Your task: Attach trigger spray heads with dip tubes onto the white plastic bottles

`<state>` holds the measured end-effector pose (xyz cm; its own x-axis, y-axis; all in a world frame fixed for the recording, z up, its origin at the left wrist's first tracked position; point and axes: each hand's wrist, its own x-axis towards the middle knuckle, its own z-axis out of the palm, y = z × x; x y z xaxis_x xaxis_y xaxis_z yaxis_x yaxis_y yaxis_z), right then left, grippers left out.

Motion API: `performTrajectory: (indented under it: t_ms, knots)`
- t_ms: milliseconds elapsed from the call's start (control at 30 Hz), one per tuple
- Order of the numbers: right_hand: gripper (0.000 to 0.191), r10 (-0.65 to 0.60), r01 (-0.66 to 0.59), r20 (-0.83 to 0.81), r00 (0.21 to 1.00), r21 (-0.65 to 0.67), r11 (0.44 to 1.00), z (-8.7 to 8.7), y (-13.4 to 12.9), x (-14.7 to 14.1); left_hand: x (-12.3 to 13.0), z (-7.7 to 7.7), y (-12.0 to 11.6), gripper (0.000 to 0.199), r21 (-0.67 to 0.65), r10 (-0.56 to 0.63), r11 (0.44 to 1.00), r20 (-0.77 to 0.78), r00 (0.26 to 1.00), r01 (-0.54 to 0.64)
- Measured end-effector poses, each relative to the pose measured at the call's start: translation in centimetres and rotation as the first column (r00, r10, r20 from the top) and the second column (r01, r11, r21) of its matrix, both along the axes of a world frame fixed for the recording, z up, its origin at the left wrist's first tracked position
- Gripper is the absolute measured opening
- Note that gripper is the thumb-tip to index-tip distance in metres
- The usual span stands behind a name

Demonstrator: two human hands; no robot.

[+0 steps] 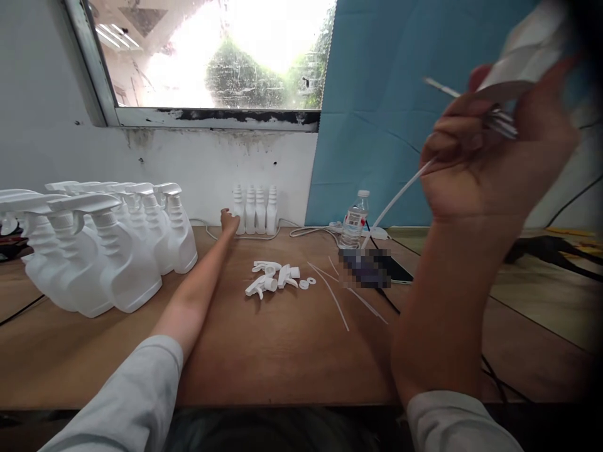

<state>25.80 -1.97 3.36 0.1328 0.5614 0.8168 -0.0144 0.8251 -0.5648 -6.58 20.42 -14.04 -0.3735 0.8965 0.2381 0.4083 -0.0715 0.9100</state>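
At the back wall, my left hand (pixel 229 221) is closed at the leftmost of several small white bottles (pixel 272 213) with ribbed necks; its fingers are partly hidden. Raised close at the upper right, my right hand (pixel 490 138) grips a large white plastic piece (pixel 530 53), blurred and cut off by shadow. A thin white tube (pixel 400 191) runs from this hand down toward the table, and a shiny metal bit (pixel 502 122) shows in the palm. On the table between my arms lie white trigger spray heads (pixel 261 285), small white rings (pixel 304 284) and loose thin tubes (pixel 334 301).
Large white spray bottles (pixel 127 270) with trigger heads stand grouped at the left. A clear water bottle (pixel 354 220) stands at the back, near a dark phone-like slab (pixel 398 270) and cables. Wooden table (pixel 282 364) in front; blue curtain (pixel 377 113) behind.
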Motion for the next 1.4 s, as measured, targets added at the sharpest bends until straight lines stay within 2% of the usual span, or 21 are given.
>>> performTrajectory:
  t_ms: [67,133,167,233,300,367,400,500,633,767,1033,1200,1300,1400]
  knots:
    - [0.034,0.16,-0.176,-0.162,0.974,-0.086,0.981,-0.1,0.6,-1.9,1.0,2.4,-1.5,0.049,0.051,-0.093,0.995,0.04,0.995,0.091]
    - [0.029,0.184,-0.219,-0.199,0.963,-0.17,0.961,-0.6,1.5,-3.9,2.2,5.4,-3.7,0.04,0.118,-0.218,0.97,0.053,0.974,0.211]
    - [0.03,0.188,-0.225,-0.188,0.964,-0.205,0.952,-1.0,1.9,-4.8,2.7,6.9,-5.3,0.039,0.177,-0.306,0.94,0.052,0.951,0.292]
    - [0.041,0.239,-0.271,-0.14,0.961,-0.281,0.921,-1.9,2.8,-6.6,3.9,9.7,-9.1,0.047,0.372,-0.573,0.766,0.027,0.819,0.523]
    - [0.047,0.322,-0.323,-0.062,0.945,-0.354,0.878,-2.8,3.4,-8.2,4.8,11.8,-13.1,0.056,0.437,-0.698,0.64,-0.015,0.716,0.632]
    - [0.048,0.362,-0.316,0.042,0.931,-0.397,0.861,-3.7,3.7,-9.4,5.6,13.0,-16.3,0.066,0.418,-0.741,0.584,-0.076,0.668,0.696]
    - [0.048,0.351,-0.287,0.094,0.932,-0.405,0.868,-4.0,3.7,-9.9,5.8,13.2,-17.4,0.066,0.402,-0.746,0.574,-0.102,0.658,0.713]
    - [0.045,0.236,-0.144,0.201,0.951,-0.388,0.911,-4.6,3.7,-10.6,6.2,12.9,-18.3,0.053,0.396,-0.661,0.632,-0.175,0.73,0.666]
    - [0.039,0.109,-0.017,0.251,0.962,-0.342,0.939,-5.0,4.2,-10.7,6.3,11.9,-16.6,0.047,0.419,-0.509,0.717,-0.231,0.829,0.557]
    - [0.032,0.08,0.008,0.258,0.963,-0.321,0.947,-5.4,4.9,-10.5,6.5,11.5,-15.6,0.041,0.43,-0.452,0.745,-0.237,0.86,0.51]
    - [0.032,-0.02,0.085,0.245,0.969,-0.261,0.962,-5.5,4.6,-11.1,6.9,11.4,-15.3,0.031,0.531,-0.325,0.738,-0.261,0.909,0.417]
    - [0.035,-0.045,0.094,0.262,0.964,-0.175,0.98,-5.7,4.9,-11.4,7.2,11.4,-15.7,0.022,0.589,-0.196,0.727,-0.315,0.928,0.354]
    - [0.037,-0.07,0.108,0.279,0.958,-0.123,0.986,-5.9,5.5,-11.4,7.4,11.2,-15.7,0.023,0.612,-0.151,0.716,-0.333,0.931,0.335]
    - [0.029,-0.093,0.123,0.268,0.959,-0.1,0.987,-5.9,5.5,-11.5,7.5,11.0,-15.5,0.026,0.635,-0.123,0.698,-0.349,0.929,0.331]
